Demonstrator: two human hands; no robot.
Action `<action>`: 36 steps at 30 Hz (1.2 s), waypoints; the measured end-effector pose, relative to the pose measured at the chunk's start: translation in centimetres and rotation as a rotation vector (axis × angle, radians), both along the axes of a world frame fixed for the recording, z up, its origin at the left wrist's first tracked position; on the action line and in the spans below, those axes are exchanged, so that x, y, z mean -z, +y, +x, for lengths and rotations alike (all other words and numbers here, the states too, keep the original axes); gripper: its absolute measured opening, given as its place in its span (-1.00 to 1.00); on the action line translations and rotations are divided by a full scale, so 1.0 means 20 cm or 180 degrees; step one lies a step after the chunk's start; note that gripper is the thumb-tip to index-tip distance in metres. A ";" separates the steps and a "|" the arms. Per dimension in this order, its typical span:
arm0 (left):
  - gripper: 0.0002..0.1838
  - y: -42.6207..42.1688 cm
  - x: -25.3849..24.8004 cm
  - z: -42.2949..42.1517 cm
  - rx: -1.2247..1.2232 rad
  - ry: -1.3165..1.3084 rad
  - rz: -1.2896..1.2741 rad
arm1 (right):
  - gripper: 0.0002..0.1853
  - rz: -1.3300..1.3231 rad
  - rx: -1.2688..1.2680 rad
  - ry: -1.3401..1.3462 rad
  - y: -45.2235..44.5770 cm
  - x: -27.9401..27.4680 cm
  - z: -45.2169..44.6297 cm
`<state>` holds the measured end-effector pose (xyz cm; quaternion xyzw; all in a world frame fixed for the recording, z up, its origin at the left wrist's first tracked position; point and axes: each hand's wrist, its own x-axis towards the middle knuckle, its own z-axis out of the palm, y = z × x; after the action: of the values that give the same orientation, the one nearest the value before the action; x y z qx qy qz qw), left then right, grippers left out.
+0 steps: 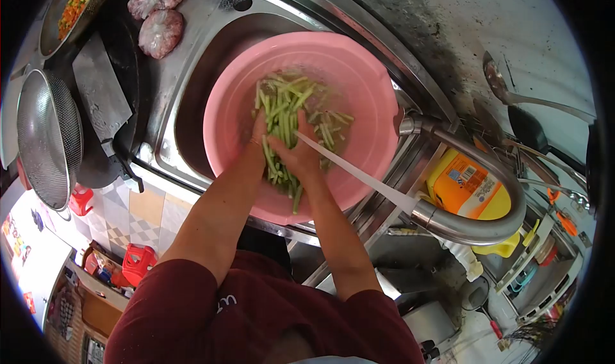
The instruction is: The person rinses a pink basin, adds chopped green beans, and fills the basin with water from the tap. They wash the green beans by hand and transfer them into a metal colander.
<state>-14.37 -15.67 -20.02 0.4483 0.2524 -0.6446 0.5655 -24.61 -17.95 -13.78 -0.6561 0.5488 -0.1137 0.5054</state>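
Note:
A pink plastic basin (224,101) sits in the metal sink with water and cut green vegetable stalks (280,111) in it. My left hand (260,131) is at the left side of the bunch, its fingers mostly hidden behind the stalks. On the right side, my right hand (300,154) clasps the same bunch, thumb across the front. Between them the stalks are lifted together, while loose pieces (330,125) float to the right. A stream of water runs from the curved faucet (442,220) onto the stalks by my right hand.
To the left are a cleaver (101,88), a mesh strainer (48,140) and two bagged lumps of meat (161,33) beside the sink (192,107). A yellow jug (464,184) stands behind the faucet. Ladles (506,91) hang at the right wall.

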 end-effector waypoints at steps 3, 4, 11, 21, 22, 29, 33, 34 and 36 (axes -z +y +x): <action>-0.50 -0.01 -0.05 0.04 0.0413 0.0196 -0.1191 | -0.08 -0.0216 -0.0571 0.0234 -0.05 -0.14 0.03; -0.50 -0.01 -0.06 0.05 0.0446 0.0192 -0.1188 | -0.05 -0.0333 -0.0805 0.0082 -0.09 -0.15 0.02; -0.48 -0.06 -0.38 0.21 0.1526 -0.0734 -0.0794 | -0.22 0.0758 -0.0107 -0.0772 -0.34 -0.21 -0.10; -0.30 -0.05 -0.12 0.25 0.3370 -0.3972 0.0009 | -0.37 -0.1008 -0.0492 0.0899 -0.34 0.28 -0.33; -0.30 -0.03 -0.07 0.22 0.3383 -0.3959 0.0011 | -0.35 -0.0730 -0.0419 0.1224 -0.31 0.33 -0.37; -0.34 -0.02 -0.26 0.05 0.1633 -0.0496 0.0846 | -0.30 0.2450 0.1582 0.0254 -0.09 0.22 -0.22; -0.60 0.02 -0.19 0.07 0.1686 0.0319 0.0256 | -0.32 0.2530 0.1107 -0.0848 -0.10 0.04 -0.26; -0.64 0.01 -0.26 0.10 0.1947 0.0244 0.0171 | -0.31 0.2237 0.0490 -0.0927 -0.12 0.02 -0.28; -0.63 0.01 -0.37 0.16 0.1980 0.0353 0.0021 | -0.32 0.2462 0.0415 -0.0833 -0.18 -0.01 -0.30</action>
<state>-11.26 -15.55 -12.67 0.4700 0.1357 -0.8093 0.3252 -30.54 -21.54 -13.56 -0.3616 0.5226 -0.0133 0.7720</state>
